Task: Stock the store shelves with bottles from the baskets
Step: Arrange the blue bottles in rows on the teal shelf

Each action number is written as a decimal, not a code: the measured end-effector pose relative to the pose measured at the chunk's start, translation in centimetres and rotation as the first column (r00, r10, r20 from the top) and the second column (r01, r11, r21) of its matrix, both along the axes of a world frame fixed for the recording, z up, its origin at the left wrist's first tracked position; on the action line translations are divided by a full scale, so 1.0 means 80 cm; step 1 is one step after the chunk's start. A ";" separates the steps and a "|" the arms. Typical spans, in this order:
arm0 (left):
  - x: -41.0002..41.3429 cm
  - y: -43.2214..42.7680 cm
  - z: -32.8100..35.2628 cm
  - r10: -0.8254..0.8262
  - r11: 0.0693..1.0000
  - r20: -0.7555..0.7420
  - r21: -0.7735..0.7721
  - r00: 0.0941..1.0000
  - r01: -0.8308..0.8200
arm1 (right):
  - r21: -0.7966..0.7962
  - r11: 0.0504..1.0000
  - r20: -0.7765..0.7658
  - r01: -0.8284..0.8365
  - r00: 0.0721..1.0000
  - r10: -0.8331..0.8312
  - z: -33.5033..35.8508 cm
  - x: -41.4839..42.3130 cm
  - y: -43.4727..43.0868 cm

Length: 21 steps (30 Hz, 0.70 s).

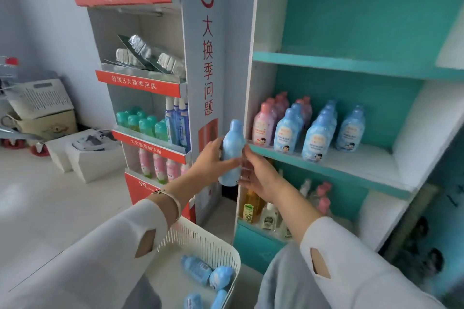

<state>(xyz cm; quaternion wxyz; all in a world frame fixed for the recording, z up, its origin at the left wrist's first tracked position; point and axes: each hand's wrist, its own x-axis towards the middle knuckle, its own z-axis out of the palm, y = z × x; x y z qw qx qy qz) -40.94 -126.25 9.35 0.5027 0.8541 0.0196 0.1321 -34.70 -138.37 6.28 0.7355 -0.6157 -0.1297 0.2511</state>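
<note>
The left hand [209, 158] and right hand [262, 179] wrap their fingers [248, 155] round the blue bottle [232, 144], up beside the shelf [356, 162]; it looks light, smooth and slippery, so hold its fat middle.

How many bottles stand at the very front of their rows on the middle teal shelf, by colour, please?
Pink bottle: 1
Blue bottles: 3
Total: 4

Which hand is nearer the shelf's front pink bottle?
Right. The right hand holds the blue bottle just below-left of the pink bottle; the left hand grips the blue bottle's far side.
</note>
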 end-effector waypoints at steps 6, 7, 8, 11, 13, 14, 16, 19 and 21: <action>0.006 -0.027 0.010 -0.019 0.989 0.037 -0.147 0.999 0.024 | 0.065 0.997 -0.024 -0.035 0.999 0.036 0.014 0.008 -0.043; 0.007 -0.030 0.010 -0.019 0.989 0.037 -0.145 0.999 0.024 | 0.068 0.997 -0.013 -0.045 0.999 0.046 0.016 0.010 -0.047; 0.009 -0.033 0.010 -0.021 0.990 0.035 -0.141 0.999 0.026 | 0.072 0.996 -0.004 -0.050 0.999 0.051 0.017 0.011 -0.051; 0.013 -0.039 0.011 -0.027 0.992 0.032 -0.120 0.999 0.031 | 0.067 0.996 0.024 -0.057 0.998 0.056 0.021 0.013 -0.054; 0.016 -0.041 0.012 -0.024 0.997 0.040 -0.072 0.999 0.027 | 0.064 0.994 0.044 -0.092 0.995 0.090 0.023 0.013 -0.054; 0.018 -0.042 0.013 -0.026 0.998 0.051 -0.048 0.998 0.029 | 0.062 0.992 0.051 -0.106 0.993 0.103 0.024 0.013 -0.055; 0.024 -0.048 0.015 -0.038 0.999 0.092 0.000 0.995 0.038 | 0.063 0.994 0.056 -0.094 0.994 0.090 0.028 0.014 -0.062; 0.039 -0.071 0.017 -0.037 0.995 0.135 0.092 0.990 0.025 | 0.057 0.998 0.085 0.027 0.996 -0.032 0.030 0.024 -0.086; 0.049 -0.095 0.017 -0.052 0.989 0.154 0.148 0.987 0.029 | 0.038 0.990 0.131 0.138 0.981 -0.141 0.031 0.030 -0.110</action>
